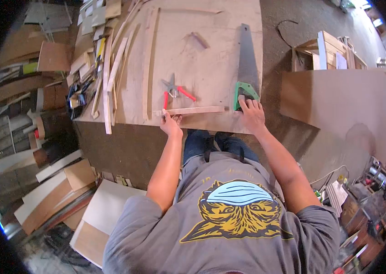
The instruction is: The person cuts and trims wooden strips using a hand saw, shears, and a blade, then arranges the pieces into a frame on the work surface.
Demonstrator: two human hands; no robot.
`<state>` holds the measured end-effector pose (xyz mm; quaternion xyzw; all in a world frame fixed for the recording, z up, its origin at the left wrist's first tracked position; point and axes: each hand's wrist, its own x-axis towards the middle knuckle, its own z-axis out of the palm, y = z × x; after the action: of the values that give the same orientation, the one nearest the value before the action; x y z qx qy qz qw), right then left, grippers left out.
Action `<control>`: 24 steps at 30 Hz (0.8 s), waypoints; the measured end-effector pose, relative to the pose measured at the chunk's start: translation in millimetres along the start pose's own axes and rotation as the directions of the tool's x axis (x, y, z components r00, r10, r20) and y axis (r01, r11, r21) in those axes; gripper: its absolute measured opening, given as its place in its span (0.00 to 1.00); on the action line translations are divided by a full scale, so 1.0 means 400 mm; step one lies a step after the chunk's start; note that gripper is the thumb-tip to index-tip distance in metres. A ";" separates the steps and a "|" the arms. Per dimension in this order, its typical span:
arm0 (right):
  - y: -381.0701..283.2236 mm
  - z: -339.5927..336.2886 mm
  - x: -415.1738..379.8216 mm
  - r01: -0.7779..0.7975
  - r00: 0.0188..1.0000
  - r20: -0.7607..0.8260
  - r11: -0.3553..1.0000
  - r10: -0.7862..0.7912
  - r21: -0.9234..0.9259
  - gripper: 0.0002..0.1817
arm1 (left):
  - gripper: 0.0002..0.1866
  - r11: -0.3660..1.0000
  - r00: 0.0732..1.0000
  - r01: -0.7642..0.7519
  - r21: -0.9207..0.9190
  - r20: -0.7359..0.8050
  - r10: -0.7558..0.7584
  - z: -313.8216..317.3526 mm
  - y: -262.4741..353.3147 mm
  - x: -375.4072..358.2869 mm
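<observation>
Near the table's front edge my left hand (171,124) pinches the left end of a short wooden strip (204,110), which lies roughly parallel to that edge. At the right, my right hand (252,113) has its fingers closed at the green handle of a handsaw (246,55). The saw lies with its grey blade pointing away from me, along the table's right side. Just beyond the strip rest red-handled snips (186,93), their jaws facing away and handles spread. A small wooden offcut (200,40) lies farther up the table.
Long wooden strips (149,68) lie along the left of the worktable (220,68). A yellow tool (100,48) and stacked offcuts (93,20) sit at the far left. A large brown board (339,98) and wooden frame (334,48) stand right. Boards (56,194) clutter the left floor.
</observation>
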<state>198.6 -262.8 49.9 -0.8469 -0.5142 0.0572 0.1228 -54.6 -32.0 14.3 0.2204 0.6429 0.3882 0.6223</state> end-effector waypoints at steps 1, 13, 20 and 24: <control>-0.009 -0.004 0.002 -0.010 1.000 0.001 1.000 0.010 -0.007 0.29 | 0.22 1.000 0.999 0.004 -0.004 -0.033 -0.004 -0.016 0.001 0.008; -0.091 -0.021 0.004 -0.017 0.992 -0.128 1.000 0.015 -0.017 0.26 | 0.19 1.000 1.000 -0.009 -0.027 0.012 0.009 -0.065 -0.004 0.032; -0.124 -0.023 -0.035 0.000 1.000 0.004 0.867 -0.003 0.498 0.16 | 0.20 0.999 0.979 -0.020 -0.031 0.204 0.026 0.036 0.011 -0.055; -0.080 0.010 -0.053 -0.112 0.990 -0.010 0.839 0.138 0.533 0.15 | 0.21 0.991 0.932 -0.121 0.061 0.350 0.092 0.128 0.029 -0.097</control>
<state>160.4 -267.0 53.8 -0.8127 -0.4189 0.1845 0.3605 -2.1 -43.3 51.6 0.3449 0.5259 0.3501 0.6942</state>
